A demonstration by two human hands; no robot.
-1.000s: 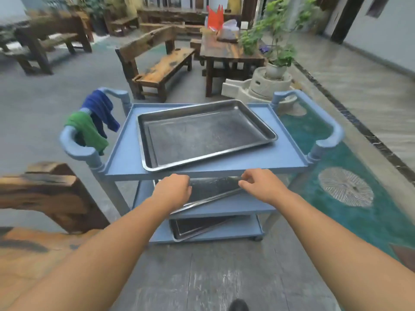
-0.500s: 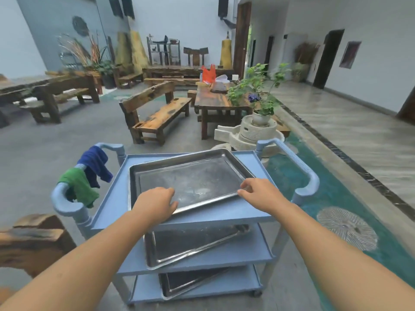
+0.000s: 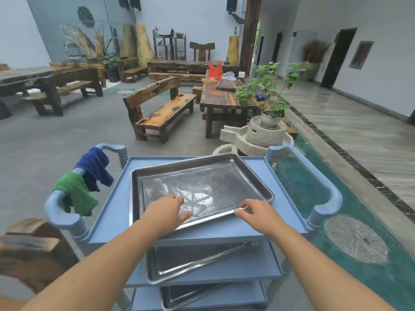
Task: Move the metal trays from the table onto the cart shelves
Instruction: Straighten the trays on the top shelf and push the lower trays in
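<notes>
Left hand (image 3: 167, 211) flat, open, over top tray (image 3: 202, 182) near rim; right hand (image 3: 253, 213) fingertips on same rim, grip unclear; bare cart shelf (image 3: 285, 185) either side.

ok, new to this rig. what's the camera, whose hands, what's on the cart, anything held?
No robot: a person's bare hands, seen from one wide-angle head-worn camera looking forward and down. The blue cart has a metal tray on each shelf: top tray, middle tray, bottom tray. The left hand rests on the top tray; the right hand touches its near rim with its fingers, pinching or not I cannot tell. A green cloth and a blue cloth hang on one handle.
</notes>
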